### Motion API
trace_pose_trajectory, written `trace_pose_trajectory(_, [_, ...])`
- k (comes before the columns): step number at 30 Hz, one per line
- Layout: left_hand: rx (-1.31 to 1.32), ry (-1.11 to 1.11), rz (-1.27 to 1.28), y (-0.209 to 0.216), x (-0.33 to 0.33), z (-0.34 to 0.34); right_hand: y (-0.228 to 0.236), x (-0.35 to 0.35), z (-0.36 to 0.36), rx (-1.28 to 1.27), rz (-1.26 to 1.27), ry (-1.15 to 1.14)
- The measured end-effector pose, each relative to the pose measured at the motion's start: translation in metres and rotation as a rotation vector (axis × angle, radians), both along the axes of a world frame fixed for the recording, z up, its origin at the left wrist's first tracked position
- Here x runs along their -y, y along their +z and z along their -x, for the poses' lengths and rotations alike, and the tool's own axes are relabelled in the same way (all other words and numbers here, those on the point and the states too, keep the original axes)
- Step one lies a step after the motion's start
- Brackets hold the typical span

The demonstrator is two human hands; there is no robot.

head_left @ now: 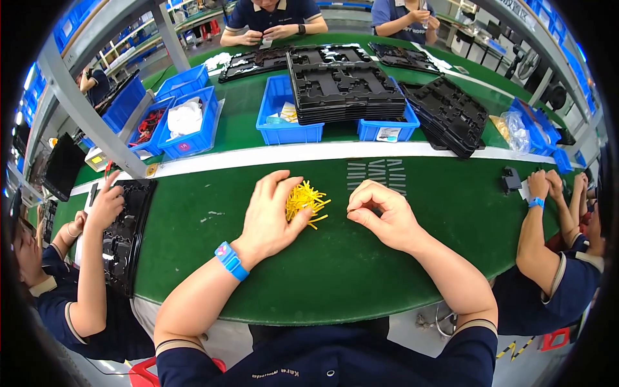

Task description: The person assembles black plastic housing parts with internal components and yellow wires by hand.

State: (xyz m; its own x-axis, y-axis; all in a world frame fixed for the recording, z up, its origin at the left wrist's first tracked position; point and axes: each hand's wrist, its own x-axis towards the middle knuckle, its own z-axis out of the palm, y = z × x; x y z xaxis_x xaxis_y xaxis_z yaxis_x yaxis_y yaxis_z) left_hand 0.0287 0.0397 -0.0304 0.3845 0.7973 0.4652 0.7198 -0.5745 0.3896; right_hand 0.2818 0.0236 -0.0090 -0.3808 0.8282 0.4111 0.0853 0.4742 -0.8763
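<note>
A loose pile of short yellow strips [304, 201] lies on the green table mat in front of me. My left hand [269, 209], a blue band on its wrist, rests at the left side of the pile with thumb and fingers apart, curved partly around it. My right hand [383, 213] is to the right of the pile, with thumb and forefinger pinched together. Whatever sits between those fingertips is too small to make out. Just beyond that hand, several thin grey strips [376, 173] lie in rows on the mat.
Behind a white line stand blue bins [291, 133], a stack of black trays [348, 97] and a tilted black tray pile [448, 116]. Co-workers sit at left, right and across the table. Another black tray [129, 232] is at the left, beside a grey metal post [97, 109].
</note>
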Motion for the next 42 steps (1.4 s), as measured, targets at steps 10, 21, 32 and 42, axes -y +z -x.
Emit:
trace_pose_trajectory(10, [-0.21,-0.002,-0.122,0.001,-0.018,-0.03,0.003,0.002,-0.007,0.072,-0.016,0.036])
trace_pose_trajectory(21, [-0.111,-0.087,0.003,-0.009,-0.027,-0.023,0.005,0.002,-0.005,0.069,-0.085,0.047])
trace_pose_trajectory(32, [0.494,0.33,0.047,0.059,-0.155,-0.008,0.007,0.001,-0.009,0.094,-0.143,0.057])
trace_pose_trajectory(42, [0.25,0.417,0.005,0.026,-0.277,-0.015,0.004,0.002,-0.012,0.17,-0.19,0.096])
